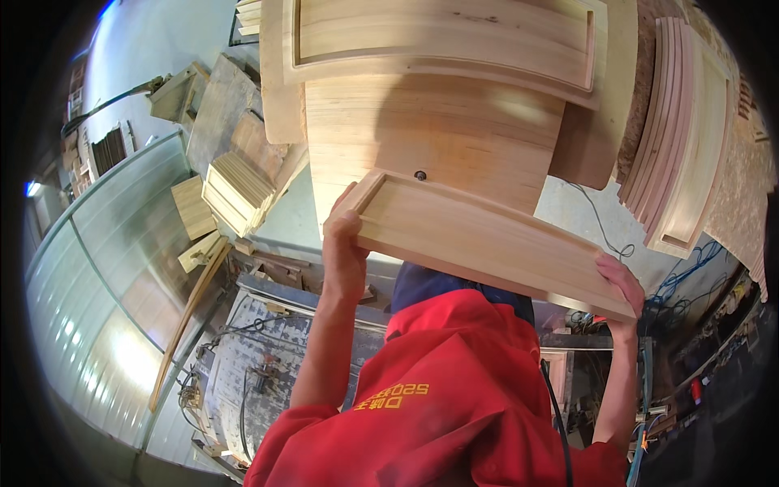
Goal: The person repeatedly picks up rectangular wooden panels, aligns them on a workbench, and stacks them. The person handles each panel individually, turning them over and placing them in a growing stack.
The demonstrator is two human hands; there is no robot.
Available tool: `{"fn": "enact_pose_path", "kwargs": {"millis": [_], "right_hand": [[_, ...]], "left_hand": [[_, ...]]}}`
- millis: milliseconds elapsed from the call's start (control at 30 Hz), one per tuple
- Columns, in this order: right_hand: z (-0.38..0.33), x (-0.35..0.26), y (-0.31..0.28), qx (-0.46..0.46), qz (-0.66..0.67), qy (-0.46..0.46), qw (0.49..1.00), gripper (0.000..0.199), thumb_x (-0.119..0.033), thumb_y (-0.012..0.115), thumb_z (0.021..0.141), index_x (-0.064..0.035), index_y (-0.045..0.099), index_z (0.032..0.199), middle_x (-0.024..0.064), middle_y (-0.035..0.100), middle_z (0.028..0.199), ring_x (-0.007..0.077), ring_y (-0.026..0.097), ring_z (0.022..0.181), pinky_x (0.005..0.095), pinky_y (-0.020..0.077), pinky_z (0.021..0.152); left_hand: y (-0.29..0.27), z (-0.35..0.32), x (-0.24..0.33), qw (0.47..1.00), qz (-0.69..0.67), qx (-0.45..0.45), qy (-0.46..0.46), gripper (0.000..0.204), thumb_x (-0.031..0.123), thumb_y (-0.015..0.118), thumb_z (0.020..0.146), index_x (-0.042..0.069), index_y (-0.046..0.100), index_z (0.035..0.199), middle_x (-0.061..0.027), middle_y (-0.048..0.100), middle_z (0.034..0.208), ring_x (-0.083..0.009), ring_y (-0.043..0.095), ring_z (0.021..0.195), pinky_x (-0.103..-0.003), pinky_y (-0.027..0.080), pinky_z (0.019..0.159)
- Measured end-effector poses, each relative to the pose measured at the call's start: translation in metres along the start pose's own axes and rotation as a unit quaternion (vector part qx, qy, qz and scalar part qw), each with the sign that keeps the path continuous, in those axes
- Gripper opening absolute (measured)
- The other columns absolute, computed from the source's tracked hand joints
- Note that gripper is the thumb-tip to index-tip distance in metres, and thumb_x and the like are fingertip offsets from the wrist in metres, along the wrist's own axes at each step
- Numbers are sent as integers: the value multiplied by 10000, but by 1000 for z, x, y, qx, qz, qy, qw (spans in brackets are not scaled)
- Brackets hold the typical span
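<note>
Person's left hand [344, 247] and right hand [621, 286] apart, each clamped on one end of framed panel [479, 231], by table's [438, 122] near edge. Framing looks done; setting down not yet. Second panel [446, 28] lies toward far edge.

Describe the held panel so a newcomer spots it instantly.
Find the red top at bottom centre. Just above it, the left hand and right hand hold either end of a pale wooden panel with a raised rim, slanting down to the right. Unlike the similar framed panel at top and the stack at right, this one is hand-held.
</note>
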State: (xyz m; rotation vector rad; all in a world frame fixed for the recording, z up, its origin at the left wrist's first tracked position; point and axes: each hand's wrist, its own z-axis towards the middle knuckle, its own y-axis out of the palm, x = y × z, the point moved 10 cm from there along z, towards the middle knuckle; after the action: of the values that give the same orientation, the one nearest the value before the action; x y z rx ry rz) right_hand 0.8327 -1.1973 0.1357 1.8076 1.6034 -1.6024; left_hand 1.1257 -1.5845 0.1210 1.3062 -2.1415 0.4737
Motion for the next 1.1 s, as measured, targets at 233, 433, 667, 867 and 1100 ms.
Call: {"fn": "enact_pose_path", "kwargs": {"millis": [233,433,667,867,1100], "right_hand": [[39,-47,24,-15,-19,-57,998,180,-100,731,949,32,731,1071,194,770,1194,362,755,1152,425,585,1040],[62,-67,50,-27,-19,-69,997,170,-102,716,942,31,720,1048,194,766,1151,360,762,1121,415,611,985],[86,-94,91,-41,11,-84,996,192,-87,696,919,30,736,1066,174,753,1182,334,763,1083,389,623,913],[103,-113,126,-63,36,-53,996,235,-96,685,897,11,753,1095,167,746,1174,301,758,1041,342,617,849],[129,-155,171,-49,-8,-148,988,304,-211,755,866,-2,747,1087,148,753,1124,354,762,1073,426,629,890]], "left_hand": [[-50,13,15,999,-29,43,9,845,443,587,930,-45,449,1606,-191,551,1573,-298,521,1468,-441,400,1223],[-86,22,36,997,-25,61,29,808,446,564,966,-54,467,1594,-203,569,1563,-307,541,1450,-447,405,1225],[-145,43,56,994,-53,85,54,789,455,540,957,-65,529,1551,-236,607,1523,-328,575,1417,-447,426,1213],[-185,57,74,992,-59,105,40,797,473,521,967,-54,520,1566,-219,620,1518,-312,587,1412,-432,441,1204],[-246,74,92,986,-108,118,39,740,492,434,1044,-42,558,1541,-175,628,1525,-300,568,1426,-438,403,1225]]}}
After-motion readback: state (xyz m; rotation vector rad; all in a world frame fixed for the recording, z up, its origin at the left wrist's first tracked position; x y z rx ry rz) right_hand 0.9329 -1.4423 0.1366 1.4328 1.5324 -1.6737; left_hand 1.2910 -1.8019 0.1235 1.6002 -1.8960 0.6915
